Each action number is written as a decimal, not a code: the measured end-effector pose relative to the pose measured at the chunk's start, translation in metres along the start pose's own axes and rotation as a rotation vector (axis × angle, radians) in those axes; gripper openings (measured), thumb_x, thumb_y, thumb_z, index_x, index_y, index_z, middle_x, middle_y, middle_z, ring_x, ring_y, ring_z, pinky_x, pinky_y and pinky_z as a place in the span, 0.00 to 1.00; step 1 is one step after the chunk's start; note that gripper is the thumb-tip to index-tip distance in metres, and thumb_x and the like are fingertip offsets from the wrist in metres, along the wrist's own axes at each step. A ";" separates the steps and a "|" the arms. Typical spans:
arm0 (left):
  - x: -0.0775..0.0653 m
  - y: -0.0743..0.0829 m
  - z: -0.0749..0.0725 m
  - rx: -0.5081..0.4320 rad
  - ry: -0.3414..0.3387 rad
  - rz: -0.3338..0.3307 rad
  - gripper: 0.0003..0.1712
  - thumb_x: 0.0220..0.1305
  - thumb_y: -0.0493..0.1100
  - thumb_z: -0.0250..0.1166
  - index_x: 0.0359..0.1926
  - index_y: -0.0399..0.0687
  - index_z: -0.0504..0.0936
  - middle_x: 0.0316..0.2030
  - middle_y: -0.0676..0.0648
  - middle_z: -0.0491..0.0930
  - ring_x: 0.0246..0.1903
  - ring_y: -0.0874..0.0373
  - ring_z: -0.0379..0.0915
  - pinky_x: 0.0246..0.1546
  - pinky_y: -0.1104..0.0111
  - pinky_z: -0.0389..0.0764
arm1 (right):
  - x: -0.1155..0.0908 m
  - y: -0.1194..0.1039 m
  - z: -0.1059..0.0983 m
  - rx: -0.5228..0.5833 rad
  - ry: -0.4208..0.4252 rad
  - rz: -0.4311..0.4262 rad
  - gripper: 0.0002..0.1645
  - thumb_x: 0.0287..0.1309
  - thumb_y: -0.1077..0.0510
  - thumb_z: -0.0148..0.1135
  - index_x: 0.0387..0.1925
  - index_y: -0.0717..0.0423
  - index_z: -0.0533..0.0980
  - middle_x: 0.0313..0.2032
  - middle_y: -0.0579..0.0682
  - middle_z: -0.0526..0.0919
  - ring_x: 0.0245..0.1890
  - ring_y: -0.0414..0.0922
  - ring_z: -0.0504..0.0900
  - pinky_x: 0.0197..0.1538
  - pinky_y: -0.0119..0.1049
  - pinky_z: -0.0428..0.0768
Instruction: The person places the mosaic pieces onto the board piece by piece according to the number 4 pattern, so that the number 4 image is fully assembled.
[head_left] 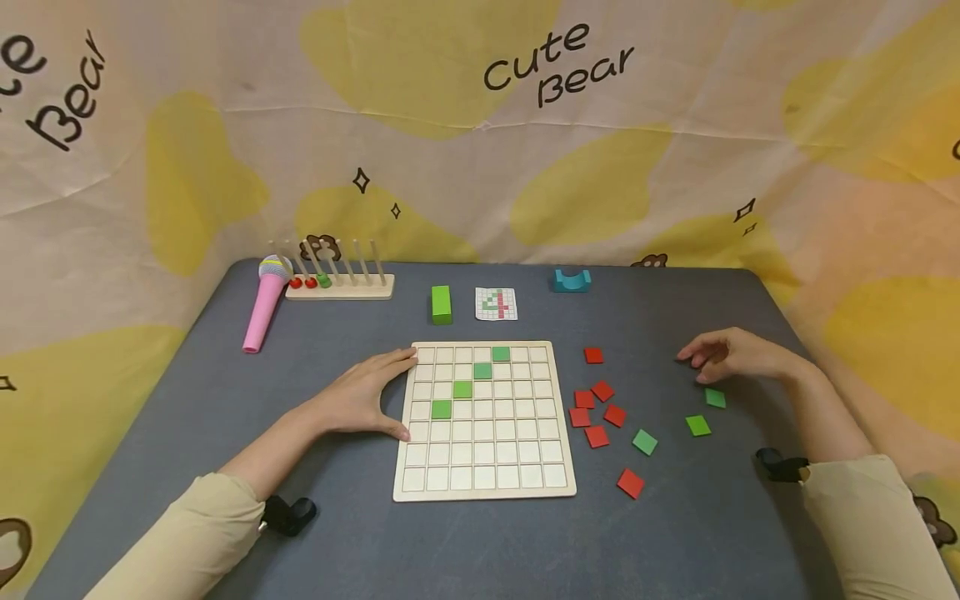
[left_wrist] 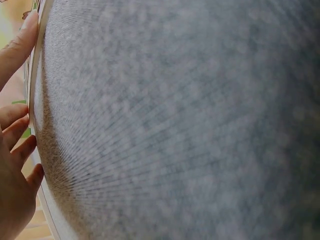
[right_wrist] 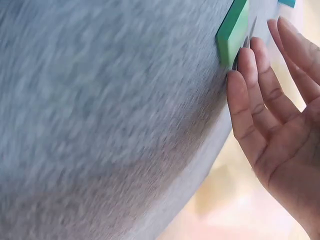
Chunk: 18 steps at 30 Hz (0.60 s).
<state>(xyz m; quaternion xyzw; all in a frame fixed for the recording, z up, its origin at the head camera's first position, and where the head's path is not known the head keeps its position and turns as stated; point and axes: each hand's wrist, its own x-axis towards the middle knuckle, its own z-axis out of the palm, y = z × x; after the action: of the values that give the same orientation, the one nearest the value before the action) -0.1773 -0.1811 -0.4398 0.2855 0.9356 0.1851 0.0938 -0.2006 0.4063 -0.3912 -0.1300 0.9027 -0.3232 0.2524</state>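
A pale wooden grid board (head_left: pixel 525 477) lies in the middle of the table, with several green tiles (head_left: pixel 462 389) set in a diagonal of its cells. My left hand (head_left: pixel 363 393) rests at the board's left edge, thumb and fingers spread along it. In the left wrist view, the fingertips (left_wrist: pixel 31 172) meet the board's rim. Over the right of the table, my right hand (head_left: pixel 731 354) hovers with loosely bent fingers and nothing in them. Just below it lies a green tile (head_left: pixel 715 398); the right wrist view shows a green tile (right_wrist: pixel 234 35) close beside the fingertips.
Several red tiles (head_left: pixel 597 437) and two more green tiles (head_left: pixel 644 442) lie right of the board. Behind it are a green block (head_left: pixel 441 305), a patterned card (head_left: pixel 496 304) and a blue curved block (head_left: pixel 572 282). A peg stand (head_left: pixel 352 288) and pink microphone (head_left: pixel 262 312) occupy the back left.
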 end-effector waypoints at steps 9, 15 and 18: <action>-0.001 -0.001 0.001 -0.002 0.003 -0.003 0.68 0.34 0.71 0.78 0.74 0.46 0.62 0.76 0.45 0.58 0.75 0.41 0.55 0.68 0.39 0.62 | -0.011 0.014 -0.005 0.048 -0.102 0.002 0.29 0.50 0.62 0.72 0.56 0.64 0.77 0.44 0.50 0.79 0.39 0.37 0.77 0.40 0.28 0.80; -0.001 -0.001 0.002 -0.005 0.006 0.001 0.68 0.34 0.71 0.78 0.74 0.46 0.62 0.76 0.45 0.58 0.75 0.40 0.55 0.68 0.39 0.61 | -0.014 0.020 -0.004 0.069 -0.142 -0.068 0.28 0.44 0.69 0.68 0.52 0.62 0.79 0.41 0.43 0.77 0.38 0.41 0.71 0.38 0.29 0.74; -0.001 -0.001 0.001 -0.006 0.006 0.003 0.68 0.34 0.71 0.78 0.74 0.46 0.62 0.76 0.44 0.58 0.75 0.40 0.55 0.68 0.38 0.61 | -0.015 0.022 -0.002 0.072 -0.137 -0.093 0.28 0.40 0.72 0.66 0.50 0.60 0.81 0.42 0.42 0.76 0.38 0.42 0.70 0.37 0.30 0.72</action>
<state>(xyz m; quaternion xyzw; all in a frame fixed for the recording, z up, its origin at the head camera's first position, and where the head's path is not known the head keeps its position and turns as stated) -0.1764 -0.1822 -0.4412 0.2859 0.9350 0.1888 0.0915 -0.1909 0.4296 -0.3985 -0.1844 0.8642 -0.3571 0.3028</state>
